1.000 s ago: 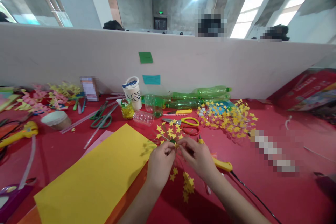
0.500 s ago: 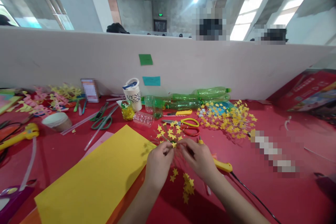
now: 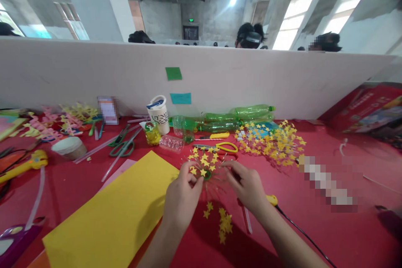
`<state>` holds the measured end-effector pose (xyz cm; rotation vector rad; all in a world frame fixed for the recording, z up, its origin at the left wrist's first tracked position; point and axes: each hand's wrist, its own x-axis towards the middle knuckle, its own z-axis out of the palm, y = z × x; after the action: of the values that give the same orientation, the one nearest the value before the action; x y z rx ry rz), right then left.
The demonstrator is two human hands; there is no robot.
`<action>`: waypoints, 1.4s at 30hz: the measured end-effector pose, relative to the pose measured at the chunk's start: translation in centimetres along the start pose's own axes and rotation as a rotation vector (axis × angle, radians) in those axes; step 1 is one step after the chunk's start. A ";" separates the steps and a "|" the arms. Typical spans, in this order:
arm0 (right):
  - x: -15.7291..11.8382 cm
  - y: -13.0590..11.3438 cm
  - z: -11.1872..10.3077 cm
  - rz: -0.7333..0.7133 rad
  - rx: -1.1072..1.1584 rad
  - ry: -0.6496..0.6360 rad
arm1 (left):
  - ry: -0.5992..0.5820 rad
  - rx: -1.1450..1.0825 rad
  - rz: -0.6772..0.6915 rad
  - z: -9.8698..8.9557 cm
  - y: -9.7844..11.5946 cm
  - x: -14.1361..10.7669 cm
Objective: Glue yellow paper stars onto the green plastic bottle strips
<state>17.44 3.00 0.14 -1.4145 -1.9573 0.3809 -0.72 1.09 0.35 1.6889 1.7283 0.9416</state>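
Between my hands is a small spray of yellow stars (image 3: 204,161) on thin clear strips, with a green ring at its centre. My left hand (image 3: 182,194) pinches the spray at its left side. Just right of it, my right hand (image 3: 246,184) has its thumb and fingers close together near the strip ends; whether anything is between them is too small to tell. Loose yellow stars (image 3: 225,225) lie on the red table below. Yellow paper sheets (image 3: 116,213) lie beside my left forearm.
Scissors (image 3: 228,147), green bottles (image 3: 251,112) and a large star bunch (image 3: 273,142) lie beyond my hands. A white cup (image 3: 159,117) stands at the back. A yellow glue gun (image 3: 271,199) with its cable is partly behind my right wrist. A paper cup (image 3: 69,147) is left.
My hands have moved apart, the left one leftward and the right one rightward off the spray's centre. The green ring shows more now.
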 end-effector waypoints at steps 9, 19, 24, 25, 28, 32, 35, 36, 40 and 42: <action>0.4 0.8 -1.3 0.026 -0.031 0.049 | 0.023 0.023 0.017 -0.9 -0.6 0.4; -1.1 1.2 -1.0 -0.114 -0.105 -0.266 | 0.026 -0.220 0.002 -2.3 -0.2 0.1; -1.9 0.8 -0.1 -0.150 -0.125 -0.268 | -0.002 -0.180 0.013 -2.4 -0.6 -0.4; -2.0 0.8 -0.1 -0.152 -0.119 -0.262 | -0.001 -0.169 0.015 -2.4 -0.7 -0.5; -2.2 1.0 -0.1 -0.148 -0.106 -0.245 | -0.002 -0.154 0.037 -2.3 -1.0 -0.5; -2.3 1.4 -0.9 -0.135 -0.070 -0.198 | 0.000 -0.164 0.037 -2.2 -1.6 -0.6; -2.3 1.7 -2.2 -0.127 0.006 -0.161 | 0.004 -0.170 0.035 -2.4 -1.8 -0.7; -2.5 1.8 -2.6 -0.133 0.021 -0.172 | 0.006 -0.168 0.052 -2.5 -1.6 -0.8; -3.7 2.3 -3.1 -0.211 -0.036 -0.384 | -0.010 -0.133 0.236 -1.9 -0.7 -1.4; -4.7 2.6 -2.3 -0.262 -0.117 -0.444 | -0.025 -0.065 0.405 -0.9 -0.7 -2.1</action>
<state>21.63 -0.68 -1.40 -1.1912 -2.5253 0.4964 -1.70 -1.05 0.19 2.0389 1.3463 1.1299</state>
